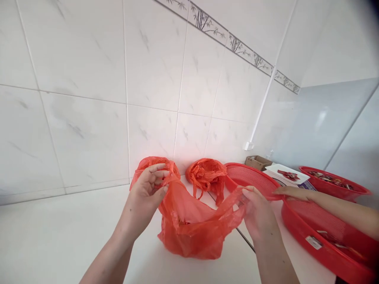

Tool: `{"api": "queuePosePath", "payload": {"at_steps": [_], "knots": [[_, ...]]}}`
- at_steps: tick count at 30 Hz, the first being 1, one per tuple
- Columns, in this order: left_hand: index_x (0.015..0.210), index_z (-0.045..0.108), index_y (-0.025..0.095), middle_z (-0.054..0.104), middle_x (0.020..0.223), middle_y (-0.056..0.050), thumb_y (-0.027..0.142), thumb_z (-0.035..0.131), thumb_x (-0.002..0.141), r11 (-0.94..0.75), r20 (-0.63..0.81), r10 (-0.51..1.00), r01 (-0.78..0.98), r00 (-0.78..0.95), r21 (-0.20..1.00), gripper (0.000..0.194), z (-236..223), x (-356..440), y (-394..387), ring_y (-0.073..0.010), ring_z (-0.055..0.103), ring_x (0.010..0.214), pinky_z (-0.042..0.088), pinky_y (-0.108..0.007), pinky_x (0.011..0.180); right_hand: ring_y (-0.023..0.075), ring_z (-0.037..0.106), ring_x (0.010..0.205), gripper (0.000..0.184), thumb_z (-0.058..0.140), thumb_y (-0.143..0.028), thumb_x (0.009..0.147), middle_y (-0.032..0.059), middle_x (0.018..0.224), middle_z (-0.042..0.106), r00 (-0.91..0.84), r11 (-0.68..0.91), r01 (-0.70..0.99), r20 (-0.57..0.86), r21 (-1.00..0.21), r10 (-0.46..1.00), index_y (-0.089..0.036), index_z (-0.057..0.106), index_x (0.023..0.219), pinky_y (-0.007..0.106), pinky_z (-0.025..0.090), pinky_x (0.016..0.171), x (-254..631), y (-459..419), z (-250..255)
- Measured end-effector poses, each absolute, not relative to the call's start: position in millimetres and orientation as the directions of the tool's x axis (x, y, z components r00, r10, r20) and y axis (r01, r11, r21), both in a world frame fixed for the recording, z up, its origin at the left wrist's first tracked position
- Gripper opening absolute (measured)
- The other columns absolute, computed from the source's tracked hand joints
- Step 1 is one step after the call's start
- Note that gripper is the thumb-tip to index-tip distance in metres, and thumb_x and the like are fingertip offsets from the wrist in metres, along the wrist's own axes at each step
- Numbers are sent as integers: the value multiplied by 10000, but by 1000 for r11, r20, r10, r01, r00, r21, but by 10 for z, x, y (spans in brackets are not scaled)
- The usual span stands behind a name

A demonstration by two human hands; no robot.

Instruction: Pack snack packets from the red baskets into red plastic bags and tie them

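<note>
- While the two hands sit well apart, a thin red plastic bag [195, 240] spreads between them, its base at the white tabletop [74, 240], filmy and see-through, all soft creases.
- Right hand [256, 209] is pinched on the bag's stretched right handle.
- Left hand [149, 191] has curled fingers and the thumb at the bag's upper left edge; can't tell if they're actually closed on it.
- Something small and shiny shows inside the bag, too hidden to make out.
- Two more crinkly bags slump by the wall: a left bag [151, 162] partly behind the left hand, and a rounder right bag [209, 171] with loose handles flopping forward.
- Over right, another person's hand [287, 192] is at the rim of a round, ribbed red near basket [304, 232], hard plastic.
- Wall's [89, 130] glossy marble-look tile with a bamboo-print strip.
</note>
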State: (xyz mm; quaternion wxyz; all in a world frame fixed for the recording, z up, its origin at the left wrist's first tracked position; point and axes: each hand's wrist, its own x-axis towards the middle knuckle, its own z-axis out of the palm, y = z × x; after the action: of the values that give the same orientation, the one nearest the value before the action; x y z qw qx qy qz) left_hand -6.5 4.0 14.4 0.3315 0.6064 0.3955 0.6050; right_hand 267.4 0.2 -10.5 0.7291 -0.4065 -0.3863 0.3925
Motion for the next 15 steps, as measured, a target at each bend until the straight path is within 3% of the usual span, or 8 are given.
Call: {"api": "queuePosePath", "payload": {"at_steps": [4,9,12,15], "knots": [[1146,574,302,631,1084,-25,283,588,782,-474,553,797,315,-244,822,365,182,-106,6,-209,601,939,499,-319,772,147,598,697,204,696,-365,708,15,851,644,486,442,-351,243,-825,840,-214,574,772,278,497,596,2662,128,-139],[1003,630,312,660,925,11,284,554,782,-437,643,700,526,-310,730,236,146,-152,23,-199,601,816,479,-286,697,226,654,946,260,658,-444,754,40,945,678,382,420,-367,277,-830,882,-249,557,893,373,543,735,2535,398,-186],[963,646,321,663,861,24,274,556,773,-408,668,689,611,-281,678,216,132,-114,71,-181,582,709,465,-271,637,123,623,666,274,657,-451,776,-49,705,598,293,391,-461,280,-796,914,-274,550,956,271,523,616,2376,471,-178],[971,644,305,646,777,30,273,556,773,-392,620,733,572,-279,721,219,142,-40,112,-142,531,565,443,-252,547,35,309,378,273,650,-471,797,-112,494,364,208,384,-537,323,-751,923,-238,569,914,153,303,380,2216,453,-160]]}}
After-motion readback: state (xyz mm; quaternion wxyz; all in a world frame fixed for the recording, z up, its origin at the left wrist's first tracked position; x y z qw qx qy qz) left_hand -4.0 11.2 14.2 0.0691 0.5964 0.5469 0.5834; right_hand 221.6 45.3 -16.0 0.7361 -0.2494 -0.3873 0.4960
